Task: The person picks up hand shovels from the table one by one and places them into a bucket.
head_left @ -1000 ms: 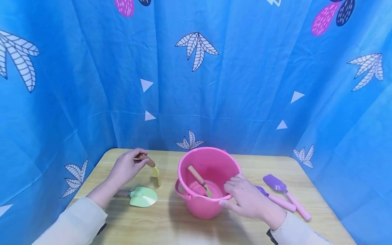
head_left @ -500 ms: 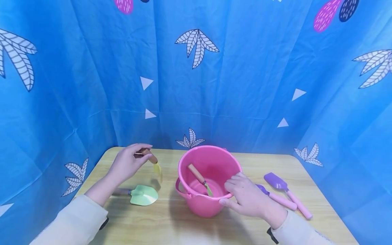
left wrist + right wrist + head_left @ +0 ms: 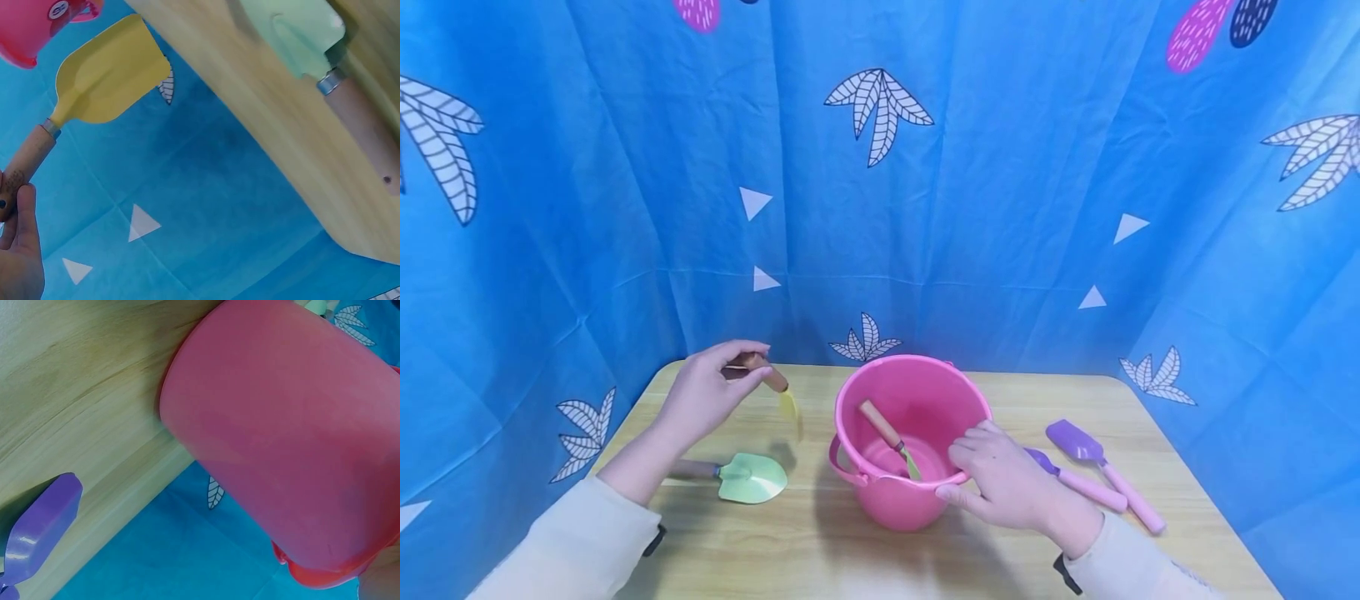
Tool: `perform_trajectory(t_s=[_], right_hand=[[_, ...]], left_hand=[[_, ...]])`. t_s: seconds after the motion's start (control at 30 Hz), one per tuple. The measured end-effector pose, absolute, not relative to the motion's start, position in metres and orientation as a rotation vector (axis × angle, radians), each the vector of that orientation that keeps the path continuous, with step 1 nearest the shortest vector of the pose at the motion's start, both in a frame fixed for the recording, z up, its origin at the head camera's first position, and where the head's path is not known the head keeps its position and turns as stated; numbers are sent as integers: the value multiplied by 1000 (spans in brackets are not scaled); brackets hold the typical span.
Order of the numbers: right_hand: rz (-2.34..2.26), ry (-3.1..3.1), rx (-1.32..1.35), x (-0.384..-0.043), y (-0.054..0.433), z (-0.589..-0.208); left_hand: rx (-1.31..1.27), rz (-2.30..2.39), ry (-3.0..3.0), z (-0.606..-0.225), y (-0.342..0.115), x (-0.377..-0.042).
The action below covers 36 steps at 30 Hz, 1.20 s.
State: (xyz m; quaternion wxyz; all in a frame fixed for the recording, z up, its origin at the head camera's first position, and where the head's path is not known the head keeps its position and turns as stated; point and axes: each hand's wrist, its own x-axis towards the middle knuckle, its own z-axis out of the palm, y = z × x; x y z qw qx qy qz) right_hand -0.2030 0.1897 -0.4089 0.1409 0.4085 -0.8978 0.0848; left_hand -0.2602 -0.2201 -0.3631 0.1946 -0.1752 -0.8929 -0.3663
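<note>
My left hand pinches the wooden handle of a yellow toy shovel between thumb and fingers. The shovel's blade points down, raised over the left part of the table, with its shadow below. My right hand grips the near right rim of a pink bucket, fingers over the inside and thumb outside. The bucket leans toward me, its mouth showing. Inside it a wooden-handled tool with a green blade rests against the wall. On the table below my left hand lies a light green toy shovel.
Right of the bucket lie two purple-bladed toy shovels with pink handles, a farther purple shovel and a nearer one partly behind my right hand. A blue patterned curtain encloses the wooden table at the back and sides.
My left hand has risen a little with the yellow shovel, its blade lifting away from the table. The right hand and the bucket stay in place.
</note>
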Motion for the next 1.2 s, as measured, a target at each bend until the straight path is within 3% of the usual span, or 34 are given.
perform_trajectory(t_s=[1.2], right_hand=[[241, -2539, 1221, -205, 193, -411]], left_hand=[[-566, -945, -2367, -288, -201, -236]])
